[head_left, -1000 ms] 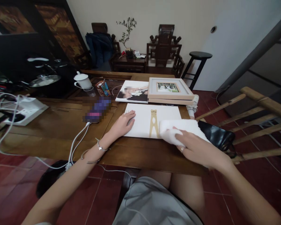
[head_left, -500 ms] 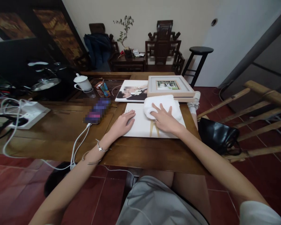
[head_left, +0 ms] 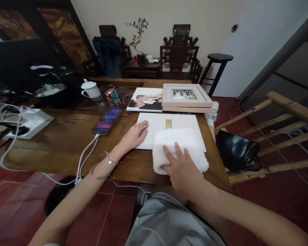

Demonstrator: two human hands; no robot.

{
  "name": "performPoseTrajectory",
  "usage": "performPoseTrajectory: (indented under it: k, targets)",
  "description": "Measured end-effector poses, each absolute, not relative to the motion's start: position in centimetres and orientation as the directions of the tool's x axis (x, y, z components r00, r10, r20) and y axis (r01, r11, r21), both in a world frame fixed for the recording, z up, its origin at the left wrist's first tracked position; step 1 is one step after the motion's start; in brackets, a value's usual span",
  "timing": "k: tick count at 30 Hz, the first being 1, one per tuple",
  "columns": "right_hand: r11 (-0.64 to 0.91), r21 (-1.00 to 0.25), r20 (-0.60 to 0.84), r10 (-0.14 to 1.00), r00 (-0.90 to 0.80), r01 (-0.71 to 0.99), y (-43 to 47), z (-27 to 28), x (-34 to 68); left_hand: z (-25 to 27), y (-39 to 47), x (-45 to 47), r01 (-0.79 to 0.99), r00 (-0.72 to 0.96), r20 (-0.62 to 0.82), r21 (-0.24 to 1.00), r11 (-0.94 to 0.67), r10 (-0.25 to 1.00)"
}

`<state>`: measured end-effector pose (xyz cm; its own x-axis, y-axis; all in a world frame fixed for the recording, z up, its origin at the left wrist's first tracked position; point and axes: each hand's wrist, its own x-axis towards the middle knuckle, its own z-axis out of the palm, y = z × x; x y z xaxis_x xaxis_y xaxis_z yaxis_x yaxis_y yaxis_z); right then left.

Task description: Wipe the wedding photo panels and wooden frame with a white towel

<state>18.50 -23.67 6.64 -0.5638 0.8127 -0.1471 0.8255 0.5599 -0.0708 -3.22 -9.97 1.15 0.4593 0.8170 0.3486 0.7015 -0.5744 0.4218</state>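
A white panel (head_left: pixel 152 122) with a small tan figure printed on it lies flat on the wooden table (head_left: pixel 137 167). My left hand (head_left: pixel 137 134) rests on the panel's left side, its fingers stretched out. Folded thick, a white towel (head_left: pixel 179 136) covers the lower right part of the panel and reaches past its front edge. My right hand (head_left: pixel 183 171) holds the towel from above, fingers spread over it and the thumb partly hidden at its fold.
Behind the panel are a photo print (head_left: pixel 147 99) and stacked picture frames (head_left: pixel 205 99). Leftward lie a phone (head_left: pixel 107 121) on a white cable, a drink carton (head_left: pixel 112 97), a lidded cup (head_left: pixel 91 89) and a power strip (head_left: pixel 33 124). A wooden chair (head_left: pixel 279 133) stands at right.
My right hand has pulled the towel toward me, from the panel's upper part to its front edge, uncovering the upper part of the tan figure. My left hand has stayed in place.
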Motion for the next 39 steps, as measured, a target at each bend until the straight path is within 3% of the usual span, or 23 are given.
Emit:
performPoseTrajectory:
  k: [11,18,26,33,39]
  targets:
    - [0.580,-0.202,-0.035,0.801,-0.597,0.789,-15.0,6.5,20.3,0.8,-9.8,-3.4,0.695,0.459,0.361,0.423,-0.581,0.812]
    - [0.591,-0.137,0.063,0.806,-0.589,0.795,-10.6,5.7,19.4,1.0,-10.0,-3.4,0.697,0.447,0.352,0.440,-0.566,0.823]
    - [0.630,-0.021,0.021,0.777,-0.630,0.776,-16.0,5.0,18.1,1.1,-10.1,-3.2,0.688,0.448,0.363,0.444,-0.575,0.817]
    - [0.686,-0.118,-0.018,0.722,-0.692,0.718,-22.4,5.7,17.9,0.9,-10.0,-3.2,0.691,0.422,0.373,0.457,-0.559,0.826]
    - [0.672,-0.185,-0.070,0.718,-0.692,0.717,-21.2,7.0,18.6,0.3,-9.7,-3.2,0.713,0.441,0.362,0.414,-0.566,0.821]
